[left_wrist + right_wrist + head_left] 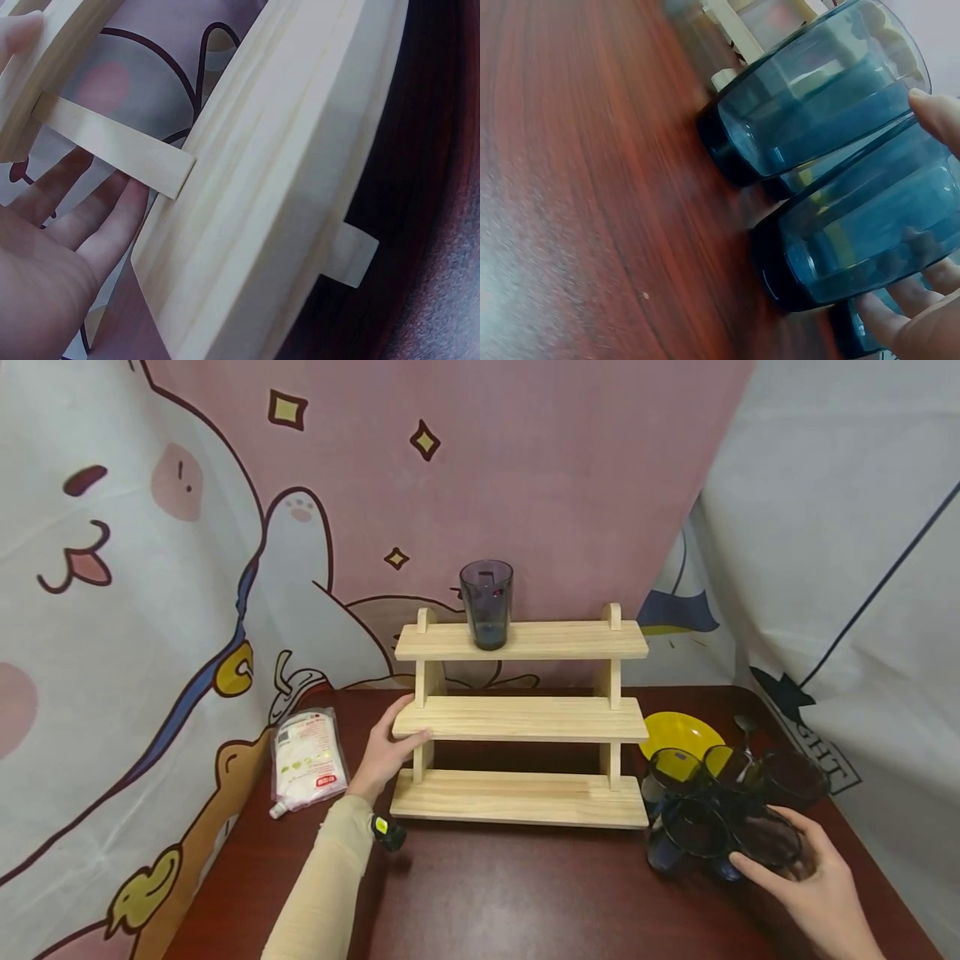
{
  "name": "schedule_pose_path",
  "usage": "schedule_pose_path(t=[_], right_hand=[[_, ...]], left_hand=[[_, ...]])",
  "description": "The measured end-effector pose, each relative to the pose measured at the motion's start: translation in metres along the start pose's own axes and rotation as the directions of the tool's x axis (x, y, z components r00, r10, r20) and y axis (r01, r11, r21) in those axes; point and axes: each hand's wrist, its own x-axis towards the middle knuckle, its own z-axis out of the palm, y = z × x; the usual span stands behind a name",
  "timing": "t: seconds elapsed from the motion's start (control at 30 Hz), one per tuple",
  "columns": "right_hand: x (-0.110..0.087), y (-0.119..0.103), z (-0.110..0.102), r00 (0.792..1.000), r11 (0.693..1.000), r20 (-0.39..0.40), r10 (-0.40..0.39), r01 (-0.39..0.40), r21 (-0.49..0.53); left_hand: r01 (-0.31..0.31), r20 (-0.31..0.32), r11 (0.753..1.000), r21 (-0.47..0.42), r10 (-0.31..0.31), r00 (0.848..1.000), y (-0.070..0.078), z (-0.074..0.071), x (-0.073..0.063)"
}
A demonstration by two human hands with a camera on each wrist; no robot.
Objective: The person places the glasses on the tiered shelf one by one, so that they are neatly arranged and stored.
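Note:
A three-tier wooden shelf rack [517, 718] stands on the table. My left hand [386, 756] grips the left end of its middle board, thumb at the front edge and fingers behind, beside the upright [112, 142]. On the top board, left of centre, one dark tinted glass [487, 606] stands upright. At the right, my right hand [817, 872] holds a blue tinted glass [870, 225] between thumb and fingers, the thumb near its rim. Another blue glass [810, 97] stands right beside it. Several more glasses [675, 772] are clustered behind these.
A yellow plate [678, 735] lies behind the glasses, with a metal spoon [746, 727] near it. Left of the rack lies a white plastic pouch [307, 756]. Printed cloth [562, 485] hangs behind and along both sides of the dark red table [510, 893].

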Motion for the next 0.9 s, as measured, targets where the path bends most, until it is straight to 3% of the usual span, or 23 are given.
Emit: schedule_pose_path(t=[0.2,0.33,0.4,0.57,0.63,0.7,0.8,0.87,0.9], right_hand=[[-0.008,0.001,-0.002,1.000,0.979,0.010,0.002,-0.004,0.202],[-0.012,-0.002,-0.010,0.999,0.926,0.045,0.019,-0.035,0.376],[-0.014,-0.005,-0.016,0.997,0.903,0.062,0.054,-0.075,0.422],[-0.017,-0.016,-0.030,0.996,0.834,0.075,0.056,-0.088,0.545],[-0.017,-0.022,-0.036,0.997,0.826,0.072,0.012,-0.050,0.562],[-0.017,-0.029,-0.043,0.998,0.838,0.065,-0.028,-0.012,0.545],[-0.016,-0.039,-0.051,0.987,0.849,0.037,-0.159,0.118,0.515],[-0.014,-0.045,-0.054,0.966,0.807,0.007,-0.257,0.210,0.552],[-0.012,-0.048,-0.055,0.952,0.770,-0.005,-0.308,0.252,0.587]], left_hand=[[0.003,0.001,1.000,-0.002,-0.003,1.000,0.001,0.001,-0.001],[0.010,0.001,1.000,-0.008,-0.010,1.000,0.002,0.001,-0.001],[0.008,0.003,1.000,-0.008,-0.008,1.000,0.002,0.000,-0.001],[0.007,0.004,1.000,-0.010,-0.007,1.000,0.002,-0.001,0.000],[0.010,0.007,1.000,-0.022,-0.010,1.000,0.001,-0.001,0.000],[0.010,0.010,1.000,-0.029,-0.009,1.000,0.000,-0.001,0.001],[0.010,0.009,1.000,-0.027,-0.010,1.000,-0.001,-0.001,0.001],[0.010,0.006,1.000,-0.015,-0.010,1.000,-0.001,-0.001,0.001],[0.011,0.005,1.000,-0.013,-0.011,1.000,-0.002,-0.001,0.001]])
